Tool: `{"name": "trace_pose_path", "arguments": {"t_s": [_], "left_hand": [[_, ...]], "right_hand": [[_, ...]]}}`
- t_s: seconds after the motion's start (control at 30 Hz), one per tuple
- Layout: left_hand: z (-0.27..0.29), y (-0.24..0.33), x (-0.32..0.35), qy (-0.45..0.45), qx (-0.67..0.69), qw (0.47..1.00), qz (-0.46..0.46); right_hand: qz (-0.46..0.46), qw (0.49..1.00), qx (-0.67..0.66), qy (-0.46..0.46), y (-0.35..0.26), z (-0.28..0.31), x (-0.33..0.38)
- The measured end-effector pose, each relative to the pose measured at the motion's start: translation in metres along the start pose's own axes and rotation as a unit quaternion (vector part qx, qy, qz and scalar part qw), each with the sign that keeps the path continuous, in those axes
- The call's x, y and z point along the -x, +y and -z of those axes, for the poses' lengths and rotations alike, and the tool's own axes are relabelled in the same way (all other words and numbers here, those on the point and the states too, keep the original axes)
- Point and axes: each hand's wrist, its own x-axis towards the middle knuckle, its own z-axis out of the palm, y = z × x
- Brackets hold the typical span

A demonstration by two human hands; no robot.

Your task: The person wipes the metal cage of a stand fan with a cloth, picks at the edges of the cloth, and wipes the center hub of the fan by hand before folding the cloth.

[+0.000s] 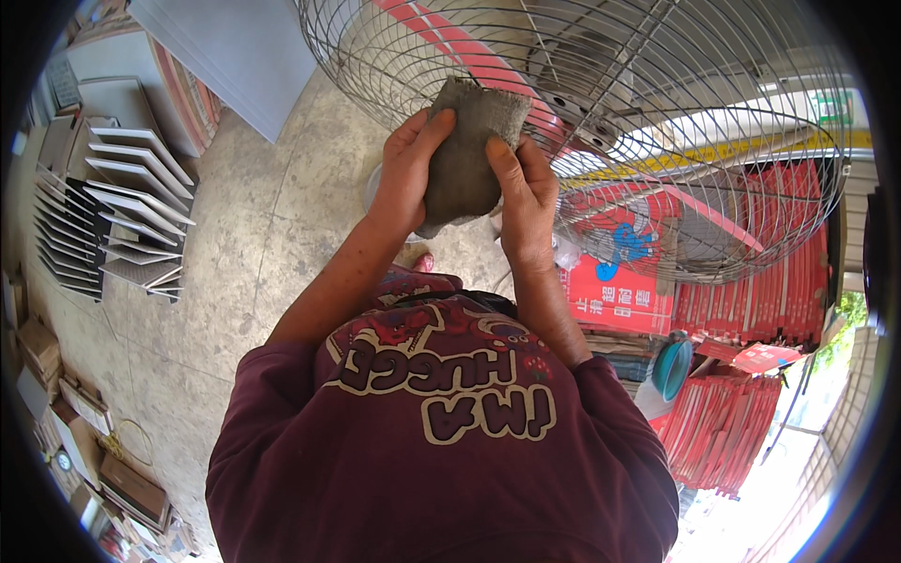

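A dark grey folded cloth [467, 155] with a rough, frayed edge is held up between both hands. My left hand [407, 171] grips its left side, thumb pressed on the face toward me. Along the other side, my right hand [526, 192] pinches the cloth with the thumb on top. The fingers behind it are partly hidden. Just beyond the cloth stands a large fan with a round wire cage [610, 103] and red blades. Part of a pale round container, perhaps a bucket [374, 192], shows behind my left wrist; what it holds is hidden.
On the left stand racks of sample boards or tiles [141, 202], below a large pale panel [235, 56]. Stacks of red cartons [723, 432] fill the right side, near a teal round object [671, 369]. Wooden-looking boards and boxes [131, 488] lie at lower left. The floor [253, 206] is stained concrete.
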Motion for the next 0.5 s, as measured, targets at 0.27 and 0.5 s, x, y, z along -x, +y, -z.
{"name": "trace_pose_path", "arguments": {"t_s": [0.27, 0.5], "left_hand": [[0.005, -0.001, -0.011, 0.045, 0.025, 0.999, 0.012], [0.025, -0.016, -0.007, 0.072, 0.05, 0.993, 0.073]], "right_hand": [[0.017, 0.999, -0.028, -0.016, 0.004, -0.005, -0.001], [-0.006, 1.0, 0.02, -0.011, 0.026, 0.002, 0.004]]}}
